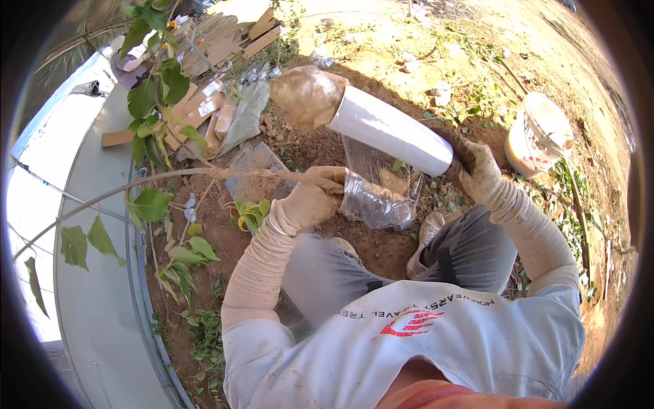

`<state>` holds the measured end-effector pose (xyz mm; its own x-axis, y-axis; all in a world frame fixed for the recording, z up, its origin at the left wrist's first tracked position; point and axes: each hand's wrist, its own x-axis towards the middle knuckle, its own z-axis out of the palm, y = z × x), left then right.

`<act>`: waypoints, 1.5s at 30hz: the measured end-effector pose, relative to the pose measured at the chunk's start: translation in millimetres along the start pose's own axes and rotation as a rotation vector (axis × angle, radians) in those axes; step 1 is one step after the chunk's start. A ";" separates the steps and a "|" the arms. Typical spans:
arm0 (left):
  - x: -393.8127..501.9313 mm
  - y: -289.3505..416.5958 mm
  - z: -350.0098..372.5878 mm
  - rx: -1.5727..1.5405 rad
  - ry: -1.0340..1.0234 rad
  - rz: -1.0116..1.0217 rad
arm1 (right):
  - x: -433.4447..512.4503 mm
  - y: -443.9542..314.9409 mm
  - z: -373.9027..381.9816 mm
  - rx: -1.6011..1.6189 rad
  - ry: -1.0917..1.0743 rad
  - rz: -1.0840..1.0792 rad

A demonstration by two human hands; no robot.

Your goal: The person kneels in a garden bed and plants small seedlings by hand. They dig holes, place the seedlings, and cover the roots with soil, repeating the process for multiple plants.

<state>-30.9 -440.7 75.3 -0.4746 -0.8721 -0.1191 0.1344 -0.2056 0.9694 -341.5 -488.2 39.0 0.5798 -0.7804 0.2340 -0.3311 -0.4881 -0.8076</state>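
My left hand [311, 199], in a soiled knit glove, grips the base of a thin woody stem [225, 174]. The leafy plant stretches away to the left. Beyond my fingers, a bundle [378, 204] at the stem's end is wrapped in clear plastic film; its contents are mostly hidden. My gloved right hand [475, 168] holds one end of a white roll of stretch film [391, 130]. A brown, rounded, wrinkled covering [309, 97] caps the roll's far end. From the roll, a clear sheet of film [360, 153] hangs down to the bundle.
Loose soil and a flat, dirt-covered panel [258, 168] lie before me. Flattened cardboard boxes [199, 115] and a pale sack [248, 115] are farther off. A white bucket [539, 135] stands at right. A grey sheet-like surface [97, 266] borders the left, near another person [130, 64].
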 end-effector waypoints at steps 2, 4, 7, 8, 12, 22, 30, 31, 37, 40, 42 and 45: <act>5.8 -12.1 9.7 0.033 -0.102 -0.021 | 0.6 28.0 30.5 0.366 0.038 0.189; 13.4 -22.0 19.6 0.215 0.040 0.119 | -8.7 52.4 62.9 0.712 0.107 0.149; 19.5 -32.5 28.5 0.691 0.423 0.363 | -22.7 61.2 90.5 0.819 0.239 0.139; 21.7 -36.5 30.4 0.795 0.572 0.433 | -25.9 56.8 92.8 0.802 0.268 0.138; 19.1 -58.0 41.5 0.559 0.589 0.256 | -26.3 28.1 70.2 0.491 0.365 0.087; 34.3 -87.6 66.1 -0.498 0.393 0.183 | -24.0 -6.0 34.1 -0.468 0.153 -0.157; 4.6 -52.8 61.8 -0.277 0.112 0.315 | 18.7 -58.7 -19.0 -1.036 -0.348 0.299; 5.9 -43.3 56.7 -0.219 0.185 0.270 | 10.4 -54.6 -4.5 -1.040 -0.586 0.236; 2.7 -16.5 23.8 0.204 0.417 0.047 | -25.3 -18.2 -1.8 -0.715 -0.308 -0.524; -2.7 -29.5 31.2 -0.018 0.241 0.104 | -10.8 9.5 9.2 0.071 0.226 -0.196; -4.6 -33.8 39.9 0.097 0.078 0.100 | -12.6 31.1 48.2 0.632 0.116 0.271; -1.4 -28.4 45.9 0.259 0.160 0.223 | -27.0 58.8 101.0 0.883 0.225 0.135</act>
<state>-74.0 -413.3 57.8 -0.3138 -0.9453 0.0892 -0.0150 0.0989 0.9950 -301.4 -456.4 -69.5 0.3887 -0.9117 0.1331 0.3569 0.0158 -0.9340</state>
